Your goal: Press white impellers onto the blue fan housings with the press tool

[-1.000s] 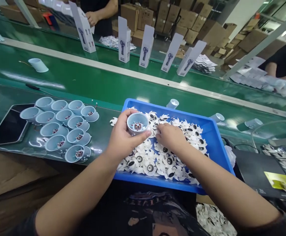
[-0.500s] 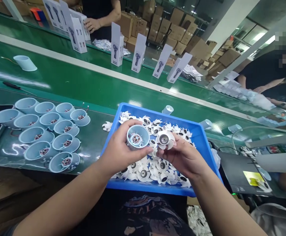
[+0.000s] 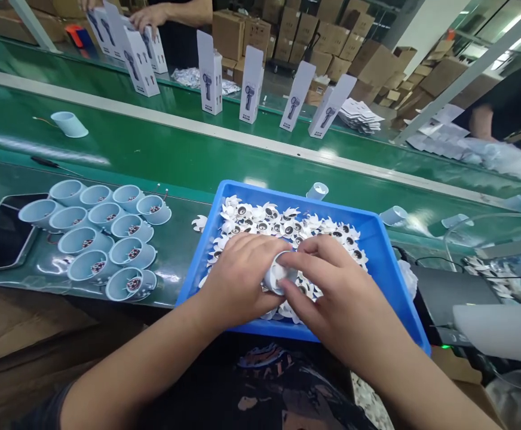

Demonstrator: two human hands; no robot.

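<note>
My left hand [image 3: 238, 280] is wrapped around a light blue cylindrical fan housing [image 3: 269, 278], its open end turned toward my right hand. With thumb and fingers reaching into that opening, my right hand [image 3: 345, 292] grips a white fan impeller [image 3: 281, 272], mostly covered by the fingers. How deep the impeller sits cannot be made out. Below both hands lies a blue tray [image 3: 397, 280] holding many loose white impellers [image 3: 264, 226] with dark round centres.
Several blue housings [image 3: 83, 240] with motors inside stand grouped at left, beside a dark tablet-like panel [image 3: 3, 236]. One impeller [image 3: 199, 223] lies outside the tray. More housings [image 3: 69, 124] lie on the green belt [image 3: 166, 149]. Printed boxes [image 3: 251, 89] stand beyond, near a co-worker's hand [image 3: 148, 19].
My right hand has brought the impeller left into the housing's opening. The housing has tilted toward my right hand. The camera view has shifted slightly.
</note>
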